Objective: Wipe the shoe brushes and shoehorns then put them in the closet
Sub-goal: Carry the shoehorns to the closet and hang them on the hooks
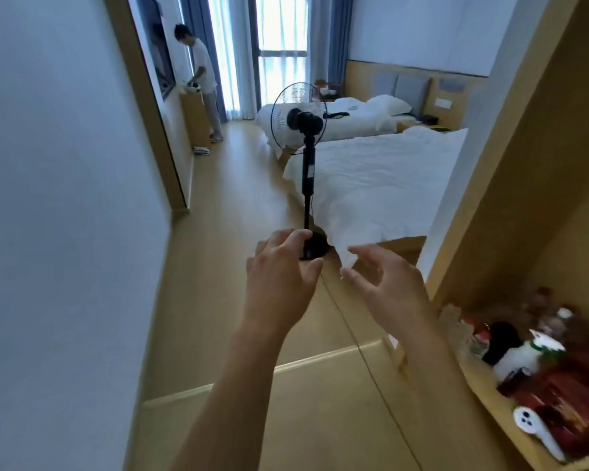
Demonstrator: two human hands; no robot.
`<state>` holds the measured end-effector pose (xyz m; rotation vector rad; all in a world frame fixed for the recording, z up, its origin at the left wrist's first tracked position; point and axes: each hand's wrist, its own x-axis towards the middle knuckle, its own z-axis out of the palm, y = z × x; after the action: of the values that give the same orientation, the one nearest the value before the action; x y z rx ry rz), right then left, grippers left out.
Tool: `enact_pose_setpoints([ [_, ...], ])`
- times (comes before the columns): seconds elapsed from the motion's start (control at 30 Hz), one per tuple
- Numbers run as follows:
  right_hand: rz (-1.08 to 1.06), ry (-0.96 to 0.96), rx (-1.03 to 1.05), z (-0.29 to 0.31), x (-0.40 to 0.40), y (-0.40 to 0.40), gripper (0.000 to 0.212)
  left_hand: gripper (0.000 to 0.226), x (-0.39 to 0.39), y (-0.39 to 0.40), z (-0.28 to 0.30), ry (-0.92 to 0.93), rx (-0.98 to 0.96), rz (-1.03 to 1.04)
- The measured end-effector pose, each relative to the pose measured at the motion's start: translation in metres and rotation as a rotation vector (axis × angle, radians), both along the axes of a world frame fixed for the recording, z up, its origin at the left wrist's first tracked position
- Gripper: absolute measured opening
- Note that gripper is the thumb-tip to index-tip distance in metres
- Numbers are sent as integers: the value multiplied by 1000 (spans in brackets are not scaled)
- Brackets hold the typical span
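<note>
Both grips released: left hand (pixel 279 277), right hand (pixel 385 287) raised, fingers spread, holding nothing; no brush visible.

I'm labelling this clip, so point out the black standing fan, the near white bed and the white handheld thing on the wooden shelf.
Black standing fan (pixel 308 171), head view, on its upright pole.
Near white bed (pixel 381 178), head view, on the cover's top.
White handheld thing (pixel 532 428), head view, on its rounded head end.

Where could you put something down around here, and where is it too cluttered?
Bare floor runs between the left wall and the standing fan. The near bed top is bare. The shelf at right is crowded with blurred items.
</note>
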<state>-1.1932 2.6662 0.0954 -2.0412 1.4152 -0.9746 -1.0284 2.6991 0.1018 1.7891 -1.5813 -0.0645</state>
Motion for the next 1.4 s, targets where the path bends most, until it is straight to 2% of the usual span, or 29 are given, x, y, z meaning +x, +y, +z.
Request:
enact_pose_setpoints([
  [0.33, 279, -1, 17, -24, 133, -145, 39, 46, 111, -104, -18, -34, 81, 256],
  [0.57, 376, 40, 0, -14, 194, -267, 40, 48, 159, -212, -11, -4, 94, 352],
  [0.8, 411, 103, 11, -21, 250, -355, 43, 50, 213, -297, -23, 25, 126, 408],
  [1.1, 331, 151, 47, -37, 342, -464, 43, 48, 316, -420, -44, 56, 144, 330],
  [1.4, 195, 162, 50, -13, 473, -572, 42, 46, 449, -548, -6, 22, 121, 164],
])
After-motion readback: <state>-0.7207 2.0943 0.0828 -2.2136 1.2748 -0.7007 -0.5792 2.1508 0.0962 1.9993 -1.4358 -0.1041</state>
